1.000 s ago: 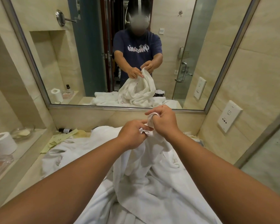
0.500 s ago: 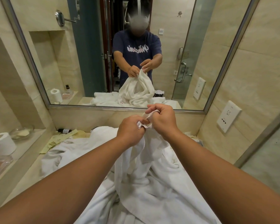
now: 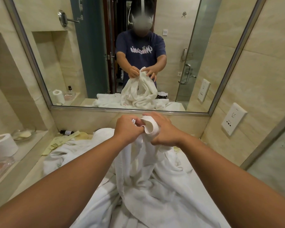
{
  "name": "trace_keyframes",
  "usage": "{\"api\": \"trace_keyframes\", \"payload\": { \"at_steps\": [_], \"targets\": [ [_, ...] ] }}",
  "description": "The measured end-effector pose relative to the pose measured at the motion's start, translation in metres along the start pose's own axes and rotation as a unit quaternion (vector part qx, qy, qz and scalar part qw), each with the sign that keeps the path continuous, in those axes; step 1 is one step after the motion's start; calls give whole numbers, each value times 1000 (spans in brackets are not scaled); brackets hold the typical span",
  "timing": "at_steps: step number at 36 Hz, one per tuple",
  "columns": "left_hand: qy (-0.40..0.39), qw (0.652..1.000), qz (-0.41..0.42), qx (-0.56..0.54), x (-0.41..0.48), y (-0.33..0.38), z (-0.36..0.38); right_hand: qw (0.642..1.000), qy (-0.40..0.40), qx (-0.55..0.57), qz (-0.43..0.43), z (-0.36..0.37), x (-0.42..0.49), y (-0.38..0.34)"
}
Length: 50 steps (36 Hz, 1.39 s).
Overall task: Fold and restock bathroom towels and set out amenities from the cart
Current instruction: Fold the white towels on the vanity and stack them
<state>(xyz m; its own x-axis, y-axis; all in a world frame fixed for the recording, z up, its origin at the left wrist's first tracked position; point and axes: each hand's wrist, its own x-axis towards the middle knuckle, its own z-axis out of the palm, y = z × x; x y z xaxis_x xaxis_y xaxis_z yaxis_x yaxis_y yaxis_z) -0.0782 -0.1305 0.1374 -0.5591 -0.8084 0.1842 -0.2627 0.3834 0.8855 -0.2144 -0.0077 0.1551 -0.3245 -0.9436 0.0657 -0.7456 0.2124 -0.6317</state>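
On the ledge along the worktop's (image 3: 31, 173) left edge stand a toilet roll (image 3: 2, 143) and a glass dish (image 3: 23, 133). At the back-left corner a small dark bottle (image 3: 66, 132) lies beside some yellow paper packets (image 3: 61, 142). The rest of the surface, out to its right edge, is covered by a loose heap of white linen (image 3: 82, 150).

The towel (image 3: 135, 162) being worked is lifted above the middle of that heap. Its top hem is up near the mirror (image 3: 220, 63) and its body hangs down in deep folds onto the pile. The left hand (image 3: 128, 127) has its grip pinched on the hem, fingers curled in tight. Just beside it the right hand (image 3: 164, 130) has the hem looped over its thumb and nipped there, and the mirror shows its other fingers lying looser. A wall socket (image 3: 234, 119) sits past the worktop's right edge.

To my eye the person is hunting for a corner. The cloth looks soft, limp and fairly thick, so it will sag wherever it isn't held, and it may drag the linen beneath along with it. It is light enough for fingertips and nothing about it is fragile. The stitched hem band is the firmest place to take hold. I would run the hands apart along it to the two corners, then lift clear of the pile before folding.
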Motion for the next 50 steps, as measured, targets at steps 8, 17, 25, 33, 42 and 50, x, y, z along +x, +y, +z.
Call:
{"api": "trace_keyframes", "payload": {
  "at_steps": [8, 17, 25, 33, 42, 50],
  "targets": [
    [-52, 998, 3, -28, 0, -4, -6, 978, 164, -76, -101, 0, 4, -5],
    [-36, 998, 21, 47, 0, -4, -8, 966, 226, -89, -89, -4, 4, 3],
    [-44, 998, 29, 30, -2, -5, -7, 980, 186, -37, -68, -3, 2, -1],
    [-75, 996, 41, 11, -3, -2, -1, 992, 119, 33, 8, -3, 0, -8],
    [-45, 978, 33, 203, 11, -9, -23, 916, 366, 106, 128, -13, 0, 8],
    [-107, 923, -2, 370, 24, -19, -44, 981, 96, -9, 167, -10, -7, 19]
  ]
}}
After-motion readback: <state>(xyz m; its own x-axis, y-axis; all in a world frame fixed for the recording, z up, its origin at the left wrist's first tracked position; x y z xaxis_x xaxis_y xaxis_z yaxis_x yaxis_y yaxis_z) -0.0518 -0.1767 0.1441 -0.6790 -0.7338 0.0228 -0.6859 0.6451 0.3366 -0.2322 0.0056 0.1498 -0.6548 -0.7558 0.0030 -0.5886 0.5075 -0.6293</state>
